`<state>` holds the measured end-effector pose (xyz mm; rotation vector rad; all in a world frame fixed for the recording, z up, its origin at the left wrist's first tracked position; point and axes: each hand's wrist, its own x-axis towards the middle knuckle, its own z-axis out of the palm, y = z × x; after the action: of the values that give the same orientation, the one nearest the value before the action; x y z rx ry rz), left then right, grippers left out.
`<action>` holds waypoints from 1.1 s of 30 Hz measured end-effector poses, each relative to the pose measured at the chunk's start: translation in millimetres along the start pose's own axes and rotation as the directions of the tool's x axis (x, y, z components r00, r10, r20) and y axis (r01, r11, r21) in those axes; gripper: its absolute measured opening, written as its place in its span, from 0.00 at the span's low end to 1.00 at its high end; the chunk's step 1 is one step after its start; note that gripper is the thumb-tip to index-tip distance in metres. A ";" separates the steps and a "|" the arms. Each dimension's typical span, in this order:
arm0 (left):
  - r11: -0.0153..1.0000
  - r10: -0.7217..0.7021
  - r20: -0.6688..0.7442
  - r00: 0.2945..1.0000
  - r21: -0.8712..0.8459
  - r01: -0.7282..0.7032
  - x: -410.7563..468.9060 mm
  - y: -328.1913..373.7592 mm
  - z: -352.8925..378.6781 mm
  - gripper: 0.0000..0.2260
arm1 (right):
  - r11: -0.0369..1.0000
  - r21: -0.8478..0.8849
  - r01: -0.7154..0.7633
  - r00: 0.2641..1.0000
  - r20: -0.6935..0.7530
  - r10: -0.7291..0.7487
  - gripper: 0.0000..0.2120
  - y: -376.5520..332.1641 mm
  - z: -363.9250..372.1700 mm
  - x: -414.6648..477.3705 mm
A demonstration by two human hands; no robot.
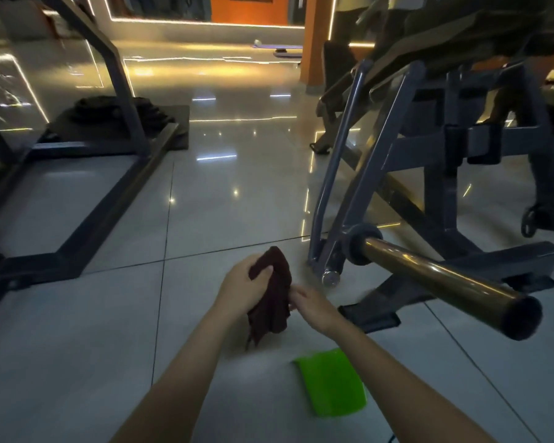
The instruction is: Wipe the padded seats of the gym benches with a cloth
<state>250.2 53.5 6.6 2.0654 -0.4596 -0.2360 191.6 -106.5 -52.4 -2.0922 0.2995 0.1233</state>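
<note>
A dark maroon cloth hangs bunched above the tiled floor at the lower middle. My left hand grips its upper part, thumb curled over the fabric. My right hand pinches the cloth's right edge with its fingertips. The bench's dark padded seat rises at the upper right, tilted on a grey steel frame, well above and beyond both hands.
A brass-coloured bar juts from the bench frame toward me at the right, close to my right hand. A green flat object lies on the floor below my hands. Another machine's dark frame with weight plates stands left. Glossy tiled floor stretches between.
</note>
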 end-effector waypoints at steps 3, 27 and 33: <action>0.995 0.030 0.100 0.994 0.094 -0.039 -1.6 -12.2 6.8 0.05 | 0.896 -0.436 -0.086 0.970 0.168 0.175 0.15 56.7 1.6 -7.4; 0.984 0.052 0.124 0.991 0.162 -0.072 -11.5 -24.5 28.0 0.04 | 0.489 -0.738 0.464 0.886 0.392 -0.249 0.09 145.4 52.6 -77.9; 0.980 0.031 0.205 0.978 0.185 -0.069 -17.0 -32.1 24.6 0.09 | 0.595 -0.665 0.450 0.884 0.426 -0.192 0.22 160.8 58.2 -77.2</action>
<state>233.5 56.0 -33.9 2.2244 -0.6806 -0.3867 76.9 -122.7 -200.0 -2.8680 -0.4328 0.4154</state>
